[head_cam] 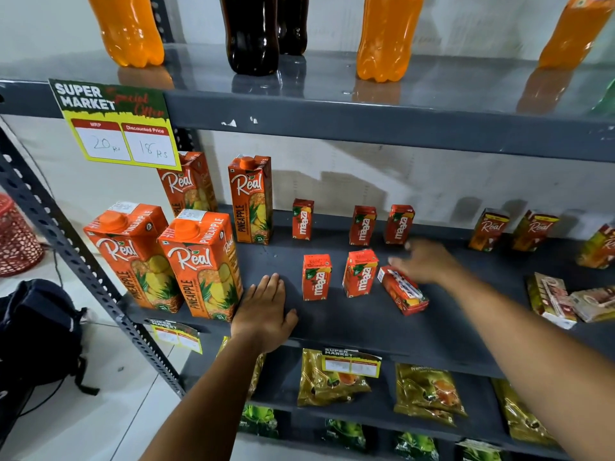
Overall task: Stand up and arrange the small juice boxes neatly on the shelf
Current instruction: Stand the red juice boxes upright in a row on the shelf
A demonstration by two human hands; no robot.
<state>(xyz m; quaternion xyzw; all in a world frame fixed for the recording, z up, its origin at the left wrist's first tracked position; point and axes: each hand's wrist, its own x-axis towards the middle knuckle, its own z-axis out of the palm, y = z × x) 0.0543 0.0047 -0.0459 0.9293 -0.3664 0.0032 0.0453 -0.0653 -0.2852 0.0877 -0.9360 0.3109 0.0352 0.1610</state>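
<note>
Several small orange Maaza juice boxes stand on the grey middle shelf (349, 324): three in a back row (362, 225) and two in front (360, 273). One more Maaza box (404, 292) lies on its side at the right of the front row. My right hand (424, 262) hovers just over its far end, fingers spread and blurred, holding nothing that I can see. My left hand (266, 311) rests flat on the shelf's front, left of the standing boxes. Small brown Real boxes (489, 229) stand at the back right, and others (552, 299) lie flat at the right.
Tall Real pineapple cartons (199, 261) fill the shelf's left end. Soda bottles (386, 38) stand on the shelf above, behind a price sign (116, 124). Snack packets (429, 390) lie on the shelf below. A dark backpack (36, 334) sits on the floor at left.
</note>
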